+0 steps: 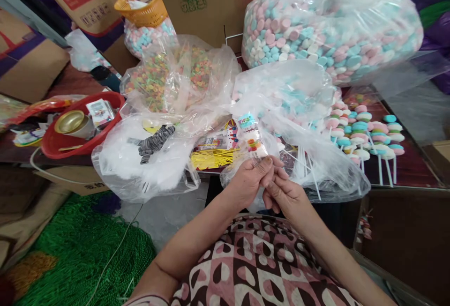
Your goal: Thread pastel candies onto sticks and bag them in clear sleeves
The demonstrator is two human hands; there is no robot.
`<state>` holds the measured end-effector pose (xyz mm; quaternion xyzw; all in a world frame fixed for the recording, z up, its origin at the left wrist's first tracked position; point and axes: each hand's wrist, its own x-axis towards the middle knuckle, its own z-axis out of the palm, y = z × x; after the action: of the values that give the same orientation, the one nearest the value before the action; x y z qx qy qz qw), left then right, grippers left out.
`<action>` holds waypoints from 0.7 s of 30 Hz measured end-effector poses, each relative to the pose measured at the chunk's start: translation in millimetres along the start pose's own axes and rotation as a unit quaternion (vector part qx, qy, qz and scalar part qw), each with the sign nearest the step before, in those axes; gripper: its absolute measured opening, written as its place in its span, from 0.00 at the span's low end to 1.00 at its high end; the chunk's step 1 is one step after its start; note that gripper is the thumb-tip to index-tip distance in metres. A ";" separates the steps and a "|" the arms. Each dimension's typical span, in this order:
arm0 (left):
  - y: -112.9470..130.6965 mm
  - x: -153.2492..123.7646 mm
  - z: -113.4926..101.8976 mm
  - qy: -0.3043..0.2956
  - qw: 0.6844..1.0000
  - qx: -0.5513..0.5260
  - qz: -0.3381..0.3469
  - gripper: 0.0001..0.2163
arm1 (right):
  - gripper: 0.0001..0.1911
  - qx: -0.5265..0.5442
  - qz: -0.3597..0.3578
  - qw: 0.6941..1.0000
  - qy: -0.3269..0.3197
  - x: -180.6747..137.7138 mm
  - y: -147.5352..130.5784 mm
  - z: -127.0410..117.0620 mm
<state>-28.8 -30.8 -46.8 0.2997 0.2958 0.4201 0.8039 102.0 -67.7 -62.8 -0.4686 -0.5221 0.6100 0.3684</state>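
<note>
My left hand (251, 179) is closed around the lower end of a small printed candy bag (251, 132), which stands upright above the fingers. Its print shows blue lettering and coloured sweets; whatever is inside is not clear. Touching the left fingertips, my right hand (284, 193) is pinched just below the bag, and its fingers hide what they hold. Left of the bag lie yellow metallic strips (213, 159) and flat printed wrappers (218, 139). Marshmallow skewers (362, 135) on white sticks rest in a pile at the table's right.
Large clear sacks of marshmallows (326, 29) and ring-shaped sweets (168, 76) stand behind. A white bag (140, 175) carries a dark striped bundle (156, 141). At left sits a red basin (70, 149) with a metal bowl. Green stringy material (87, 250) covers the floor.
</note>
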 end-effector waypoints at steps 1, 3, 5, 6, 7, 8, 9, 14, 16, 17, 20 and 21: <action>2.9 -1.7 -0.7 0.000 1.000 0.007 0.004 0.18 | 0.23 -0.046 0.002 0.998 -0.040 -1.1 -5.7 -10.8; 8.8 -6.5 0.2 0.008 0.999 0.023 0.027 0.18 | 0.20 -0.101 -0.003 0.993 -0.059 -3.6 -16.7 -34.4; 10.9 -12.1 4.6 -0.023 0.999 0.028 0.008 0.19 | 0.16 -0.068 -0.024 0.997 0.031 -5.0 -25.0 -53.2; 9.6 -14.5 7.9 -0.070 0.997 0.020 -0.037 0.20 | 0.16 -0.030 -0.041 0.996 0.072 -5.0 -27.8 -58.3; 6.9 -16.4 11.7 -0.132 0.987 0.007 -0.095 0.21 | 0.18 0.020 -0.054 0.994 0.095 -4.5 -29.8 -60.0; 3.3 -17.6 15.5 -0.200 0.967 -0.011 -0.155 0.23 | 0.23 0.074 -0.061 0.991 0.089 -3.8 -31.3 -58.5; -0.7 -18.3 18.8 -0.262 0.943 -0.026 -0.203 0.24 | 0.28 0.123 -0.057 0.989 0.058 -3.1 -32.4 -54.1; -6.4 -19.4 19.8 -0.285 0.937 0.022 -0.200 0.25 | 0.26 0.238 -0.040 0.970 0.018 2.0 -36.9 -19.5; -1.6 -21.0 13.9 -0.161 0.971 0.157 -0.085 0.20 | 0.21 0.237 -0.053 0.963 0.113 6.4 -38.6 -8.9; 0.7 -21.8 10.5 -0.079 0.968 0.239 -0.012 0.16 | 0.19 0.231 -0.061 0.959 0.153 9.0 -39.3 -4.5; 3.9 -23.5 1.4 0.111 0.892 0.413 0.146 0.06 | 0.14 0.192 -0.113 0.948 0.229 16.4 -39.3 5.0; 3.8 -23.9 -0.9 0.126 0.876 0.436 0.161 0.05 | 0.14 0.175 -0.125 0.950 0.228 18.4 -38.6 6.8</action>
<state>-42.6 -49.2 -39.3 0.6076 0.4959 0.4063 0.4689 88.6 -45.4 -28.2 -0.4542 -0.3638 0.5178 0.6271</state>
